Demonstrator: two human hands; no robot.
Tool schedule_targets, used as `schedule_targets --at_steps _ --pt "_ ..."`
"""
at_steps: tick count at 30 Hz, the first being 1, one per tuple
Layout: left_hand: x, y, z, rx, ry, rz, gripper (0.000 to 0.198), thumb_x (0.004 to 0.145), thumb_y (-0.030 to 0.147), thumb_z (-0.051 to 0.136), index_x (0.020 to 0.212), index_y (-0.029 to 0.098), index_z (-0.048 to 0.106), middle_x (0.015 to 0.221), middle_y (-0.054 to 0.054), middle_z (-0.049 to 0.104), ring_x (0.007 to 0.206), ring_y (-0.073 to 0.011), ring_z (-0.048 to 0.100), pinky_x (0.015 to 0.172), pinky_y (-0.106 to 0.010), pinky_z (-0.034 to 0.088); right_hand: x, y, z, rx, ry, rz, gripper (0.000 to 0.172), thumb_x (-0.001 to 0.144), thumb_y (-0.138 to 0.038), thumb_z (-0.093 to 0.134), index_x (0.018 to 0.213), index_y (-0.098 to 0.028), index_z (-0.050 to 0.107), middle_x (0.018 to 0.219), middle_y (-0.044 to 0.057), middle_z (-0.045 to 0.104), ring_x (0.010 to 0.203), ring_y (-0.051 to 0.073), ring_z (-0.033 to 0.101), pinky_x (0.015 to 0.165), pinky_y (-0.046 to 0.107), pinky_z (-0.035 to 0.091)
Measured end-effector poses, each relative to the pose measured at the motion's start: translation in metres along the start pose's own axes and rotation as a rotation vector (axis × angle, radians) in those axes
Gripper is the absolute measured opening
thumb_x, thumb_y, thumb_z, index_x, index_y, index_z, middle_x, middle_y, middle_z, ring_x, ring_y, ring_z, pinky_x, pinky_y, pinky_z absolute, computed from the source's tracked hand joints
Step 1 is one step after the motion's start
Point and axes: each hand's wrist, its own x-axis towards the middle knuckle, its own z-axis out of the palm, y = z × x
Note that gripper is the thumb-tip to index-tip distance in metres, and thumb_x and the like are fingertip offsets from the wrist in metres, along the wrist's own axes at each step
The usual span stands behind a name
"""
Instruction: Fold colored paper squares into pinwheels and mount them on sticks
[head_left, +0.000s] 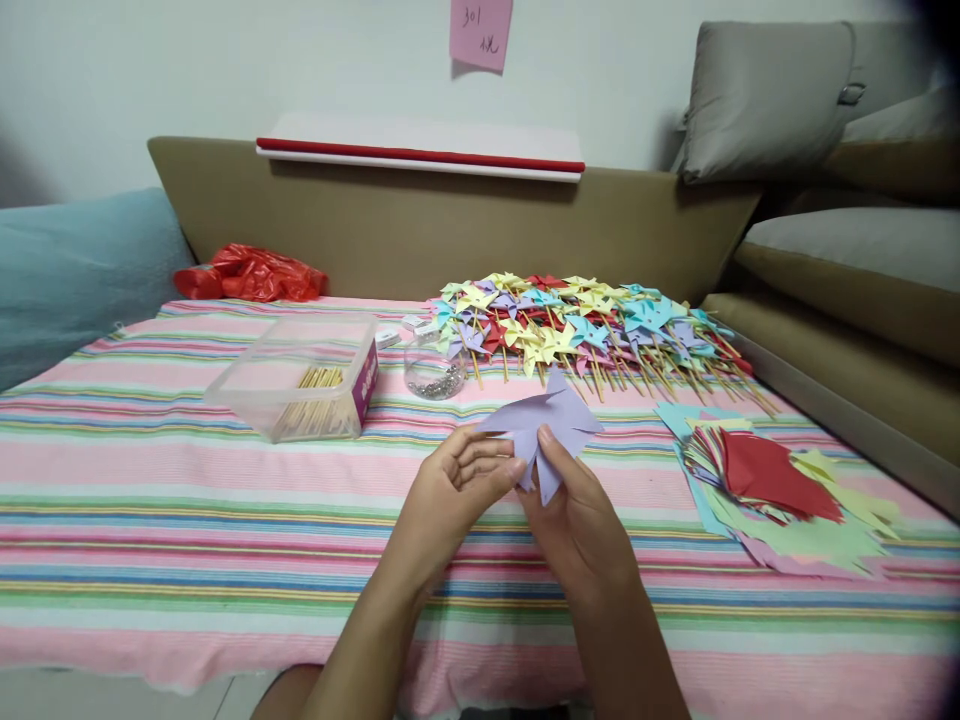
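Both hands meet over the striped cloth (187, 520) in front of me, holding a lilac sheet of paper (551, 425) with its flaps folded up. My left hand (450, 495) has its fingers curled round the sheet's left edge. My right hand (574, 515) pinches the sheet's lower middle with thumb and fingers. Behind the hands lies a heap of finished paper pinwheels on wooden sticks (585, 325), in yellow, blue, red and lilac.
A clear plastic box of wooden sticks (304, 380) stands at the left, and a small clear jar of pins (435, 370) is beside it. Cut coloured paper (780, 490) is stacked at the right. A red plastic bag (251, 275) lies at the back left. Sofa cushions (862, 260) rise at the right.
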Motion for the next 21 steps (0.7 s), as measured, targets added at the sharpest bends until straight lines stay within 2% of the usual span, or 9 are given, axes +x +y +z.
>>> schedule_targets --at_steps 2,5,11,17,21 --pt "0.000 -0.002 0.002 -0.012 -0.030 0.011 0.027 0.084 0.035 0.076 0.105 0.017 0.072 0.103 -0.008 0.073 0.099 -0.0190 0.067 0.090 -0.029 0.051 0.000 0.000 0.003 0.093 0.011 0.078 0.011 0.079 -0.034 0.078 0.084 -0.025 0.074 0.090 0.000 0.077 0.086 0.018 0.072 0.083 0.031 0.059" --pt "-0.001 -0.005 0.004 -0.029 -0.013 0.004 0.027 0.086 0.037 0.074 0.105 0.019 0.075 0.104 -0.008 0.075 0.099 -0.0192 0.067 0.089 -0.028 0.051 0.000 -0.002 0.003 0.183 0.014 0.141 0.010 0.078 -0.030 0.079 0.084 -0.024 0.074 0.085 -0.002 0.075 0.081 0.015 0.070 0.081 0.028 0.058" --pt "0.001 -0.005 0.007 -0.053 0.048 -0.020 0.027 0.078 0.034 0.082 0.098 0.017 0.076 0.099 -0.008 0.076 0.090 -0.0175 0.068 0.082 -0.026 0.051 -0.002 0.000 0.003 0.174 0.036 0.153 0.015 0.074 -0.028 0.083 0.086 -0.023 0.074 0.090 -0.002 0.076 0.083 0.014 0.070 0.079 0.025 0.058" --pt "0.002 -0.006 0.006 -0.060 0.135 -0.023 0.026 0.070 0.031 0.087 0.089 0.017 0.076 0.089 -0.005 0.074 0.083 -0.0162 0.067 0.078 -0.026 0.052 0.000 0.008 -0.001 0.082 -0.011 0.119 0.015 0.080 -0.035 0.077 0.089 -0.024 0.073 0.098 0.002 0.076 0.090 0.018 0.070 0.087 0.031 0.058" --pt "0.001 -0.006 0.006 -0.038 0.118 0.007 0.025 0.074 0.033 0.084 0.092 0.017 0.076 0.092 -0.006 0.074 0.086 -0.0169 0.067 0.079 -0.026 0.052 -0.001 0.010 0.000 0.075 -0.018 0.079 0.020 0.079 -0.037 0.078 0.095 -0.024 0.073 0.098 0.000 0.075 0.090 0.016 0.070 0.086 0.029 0.057"
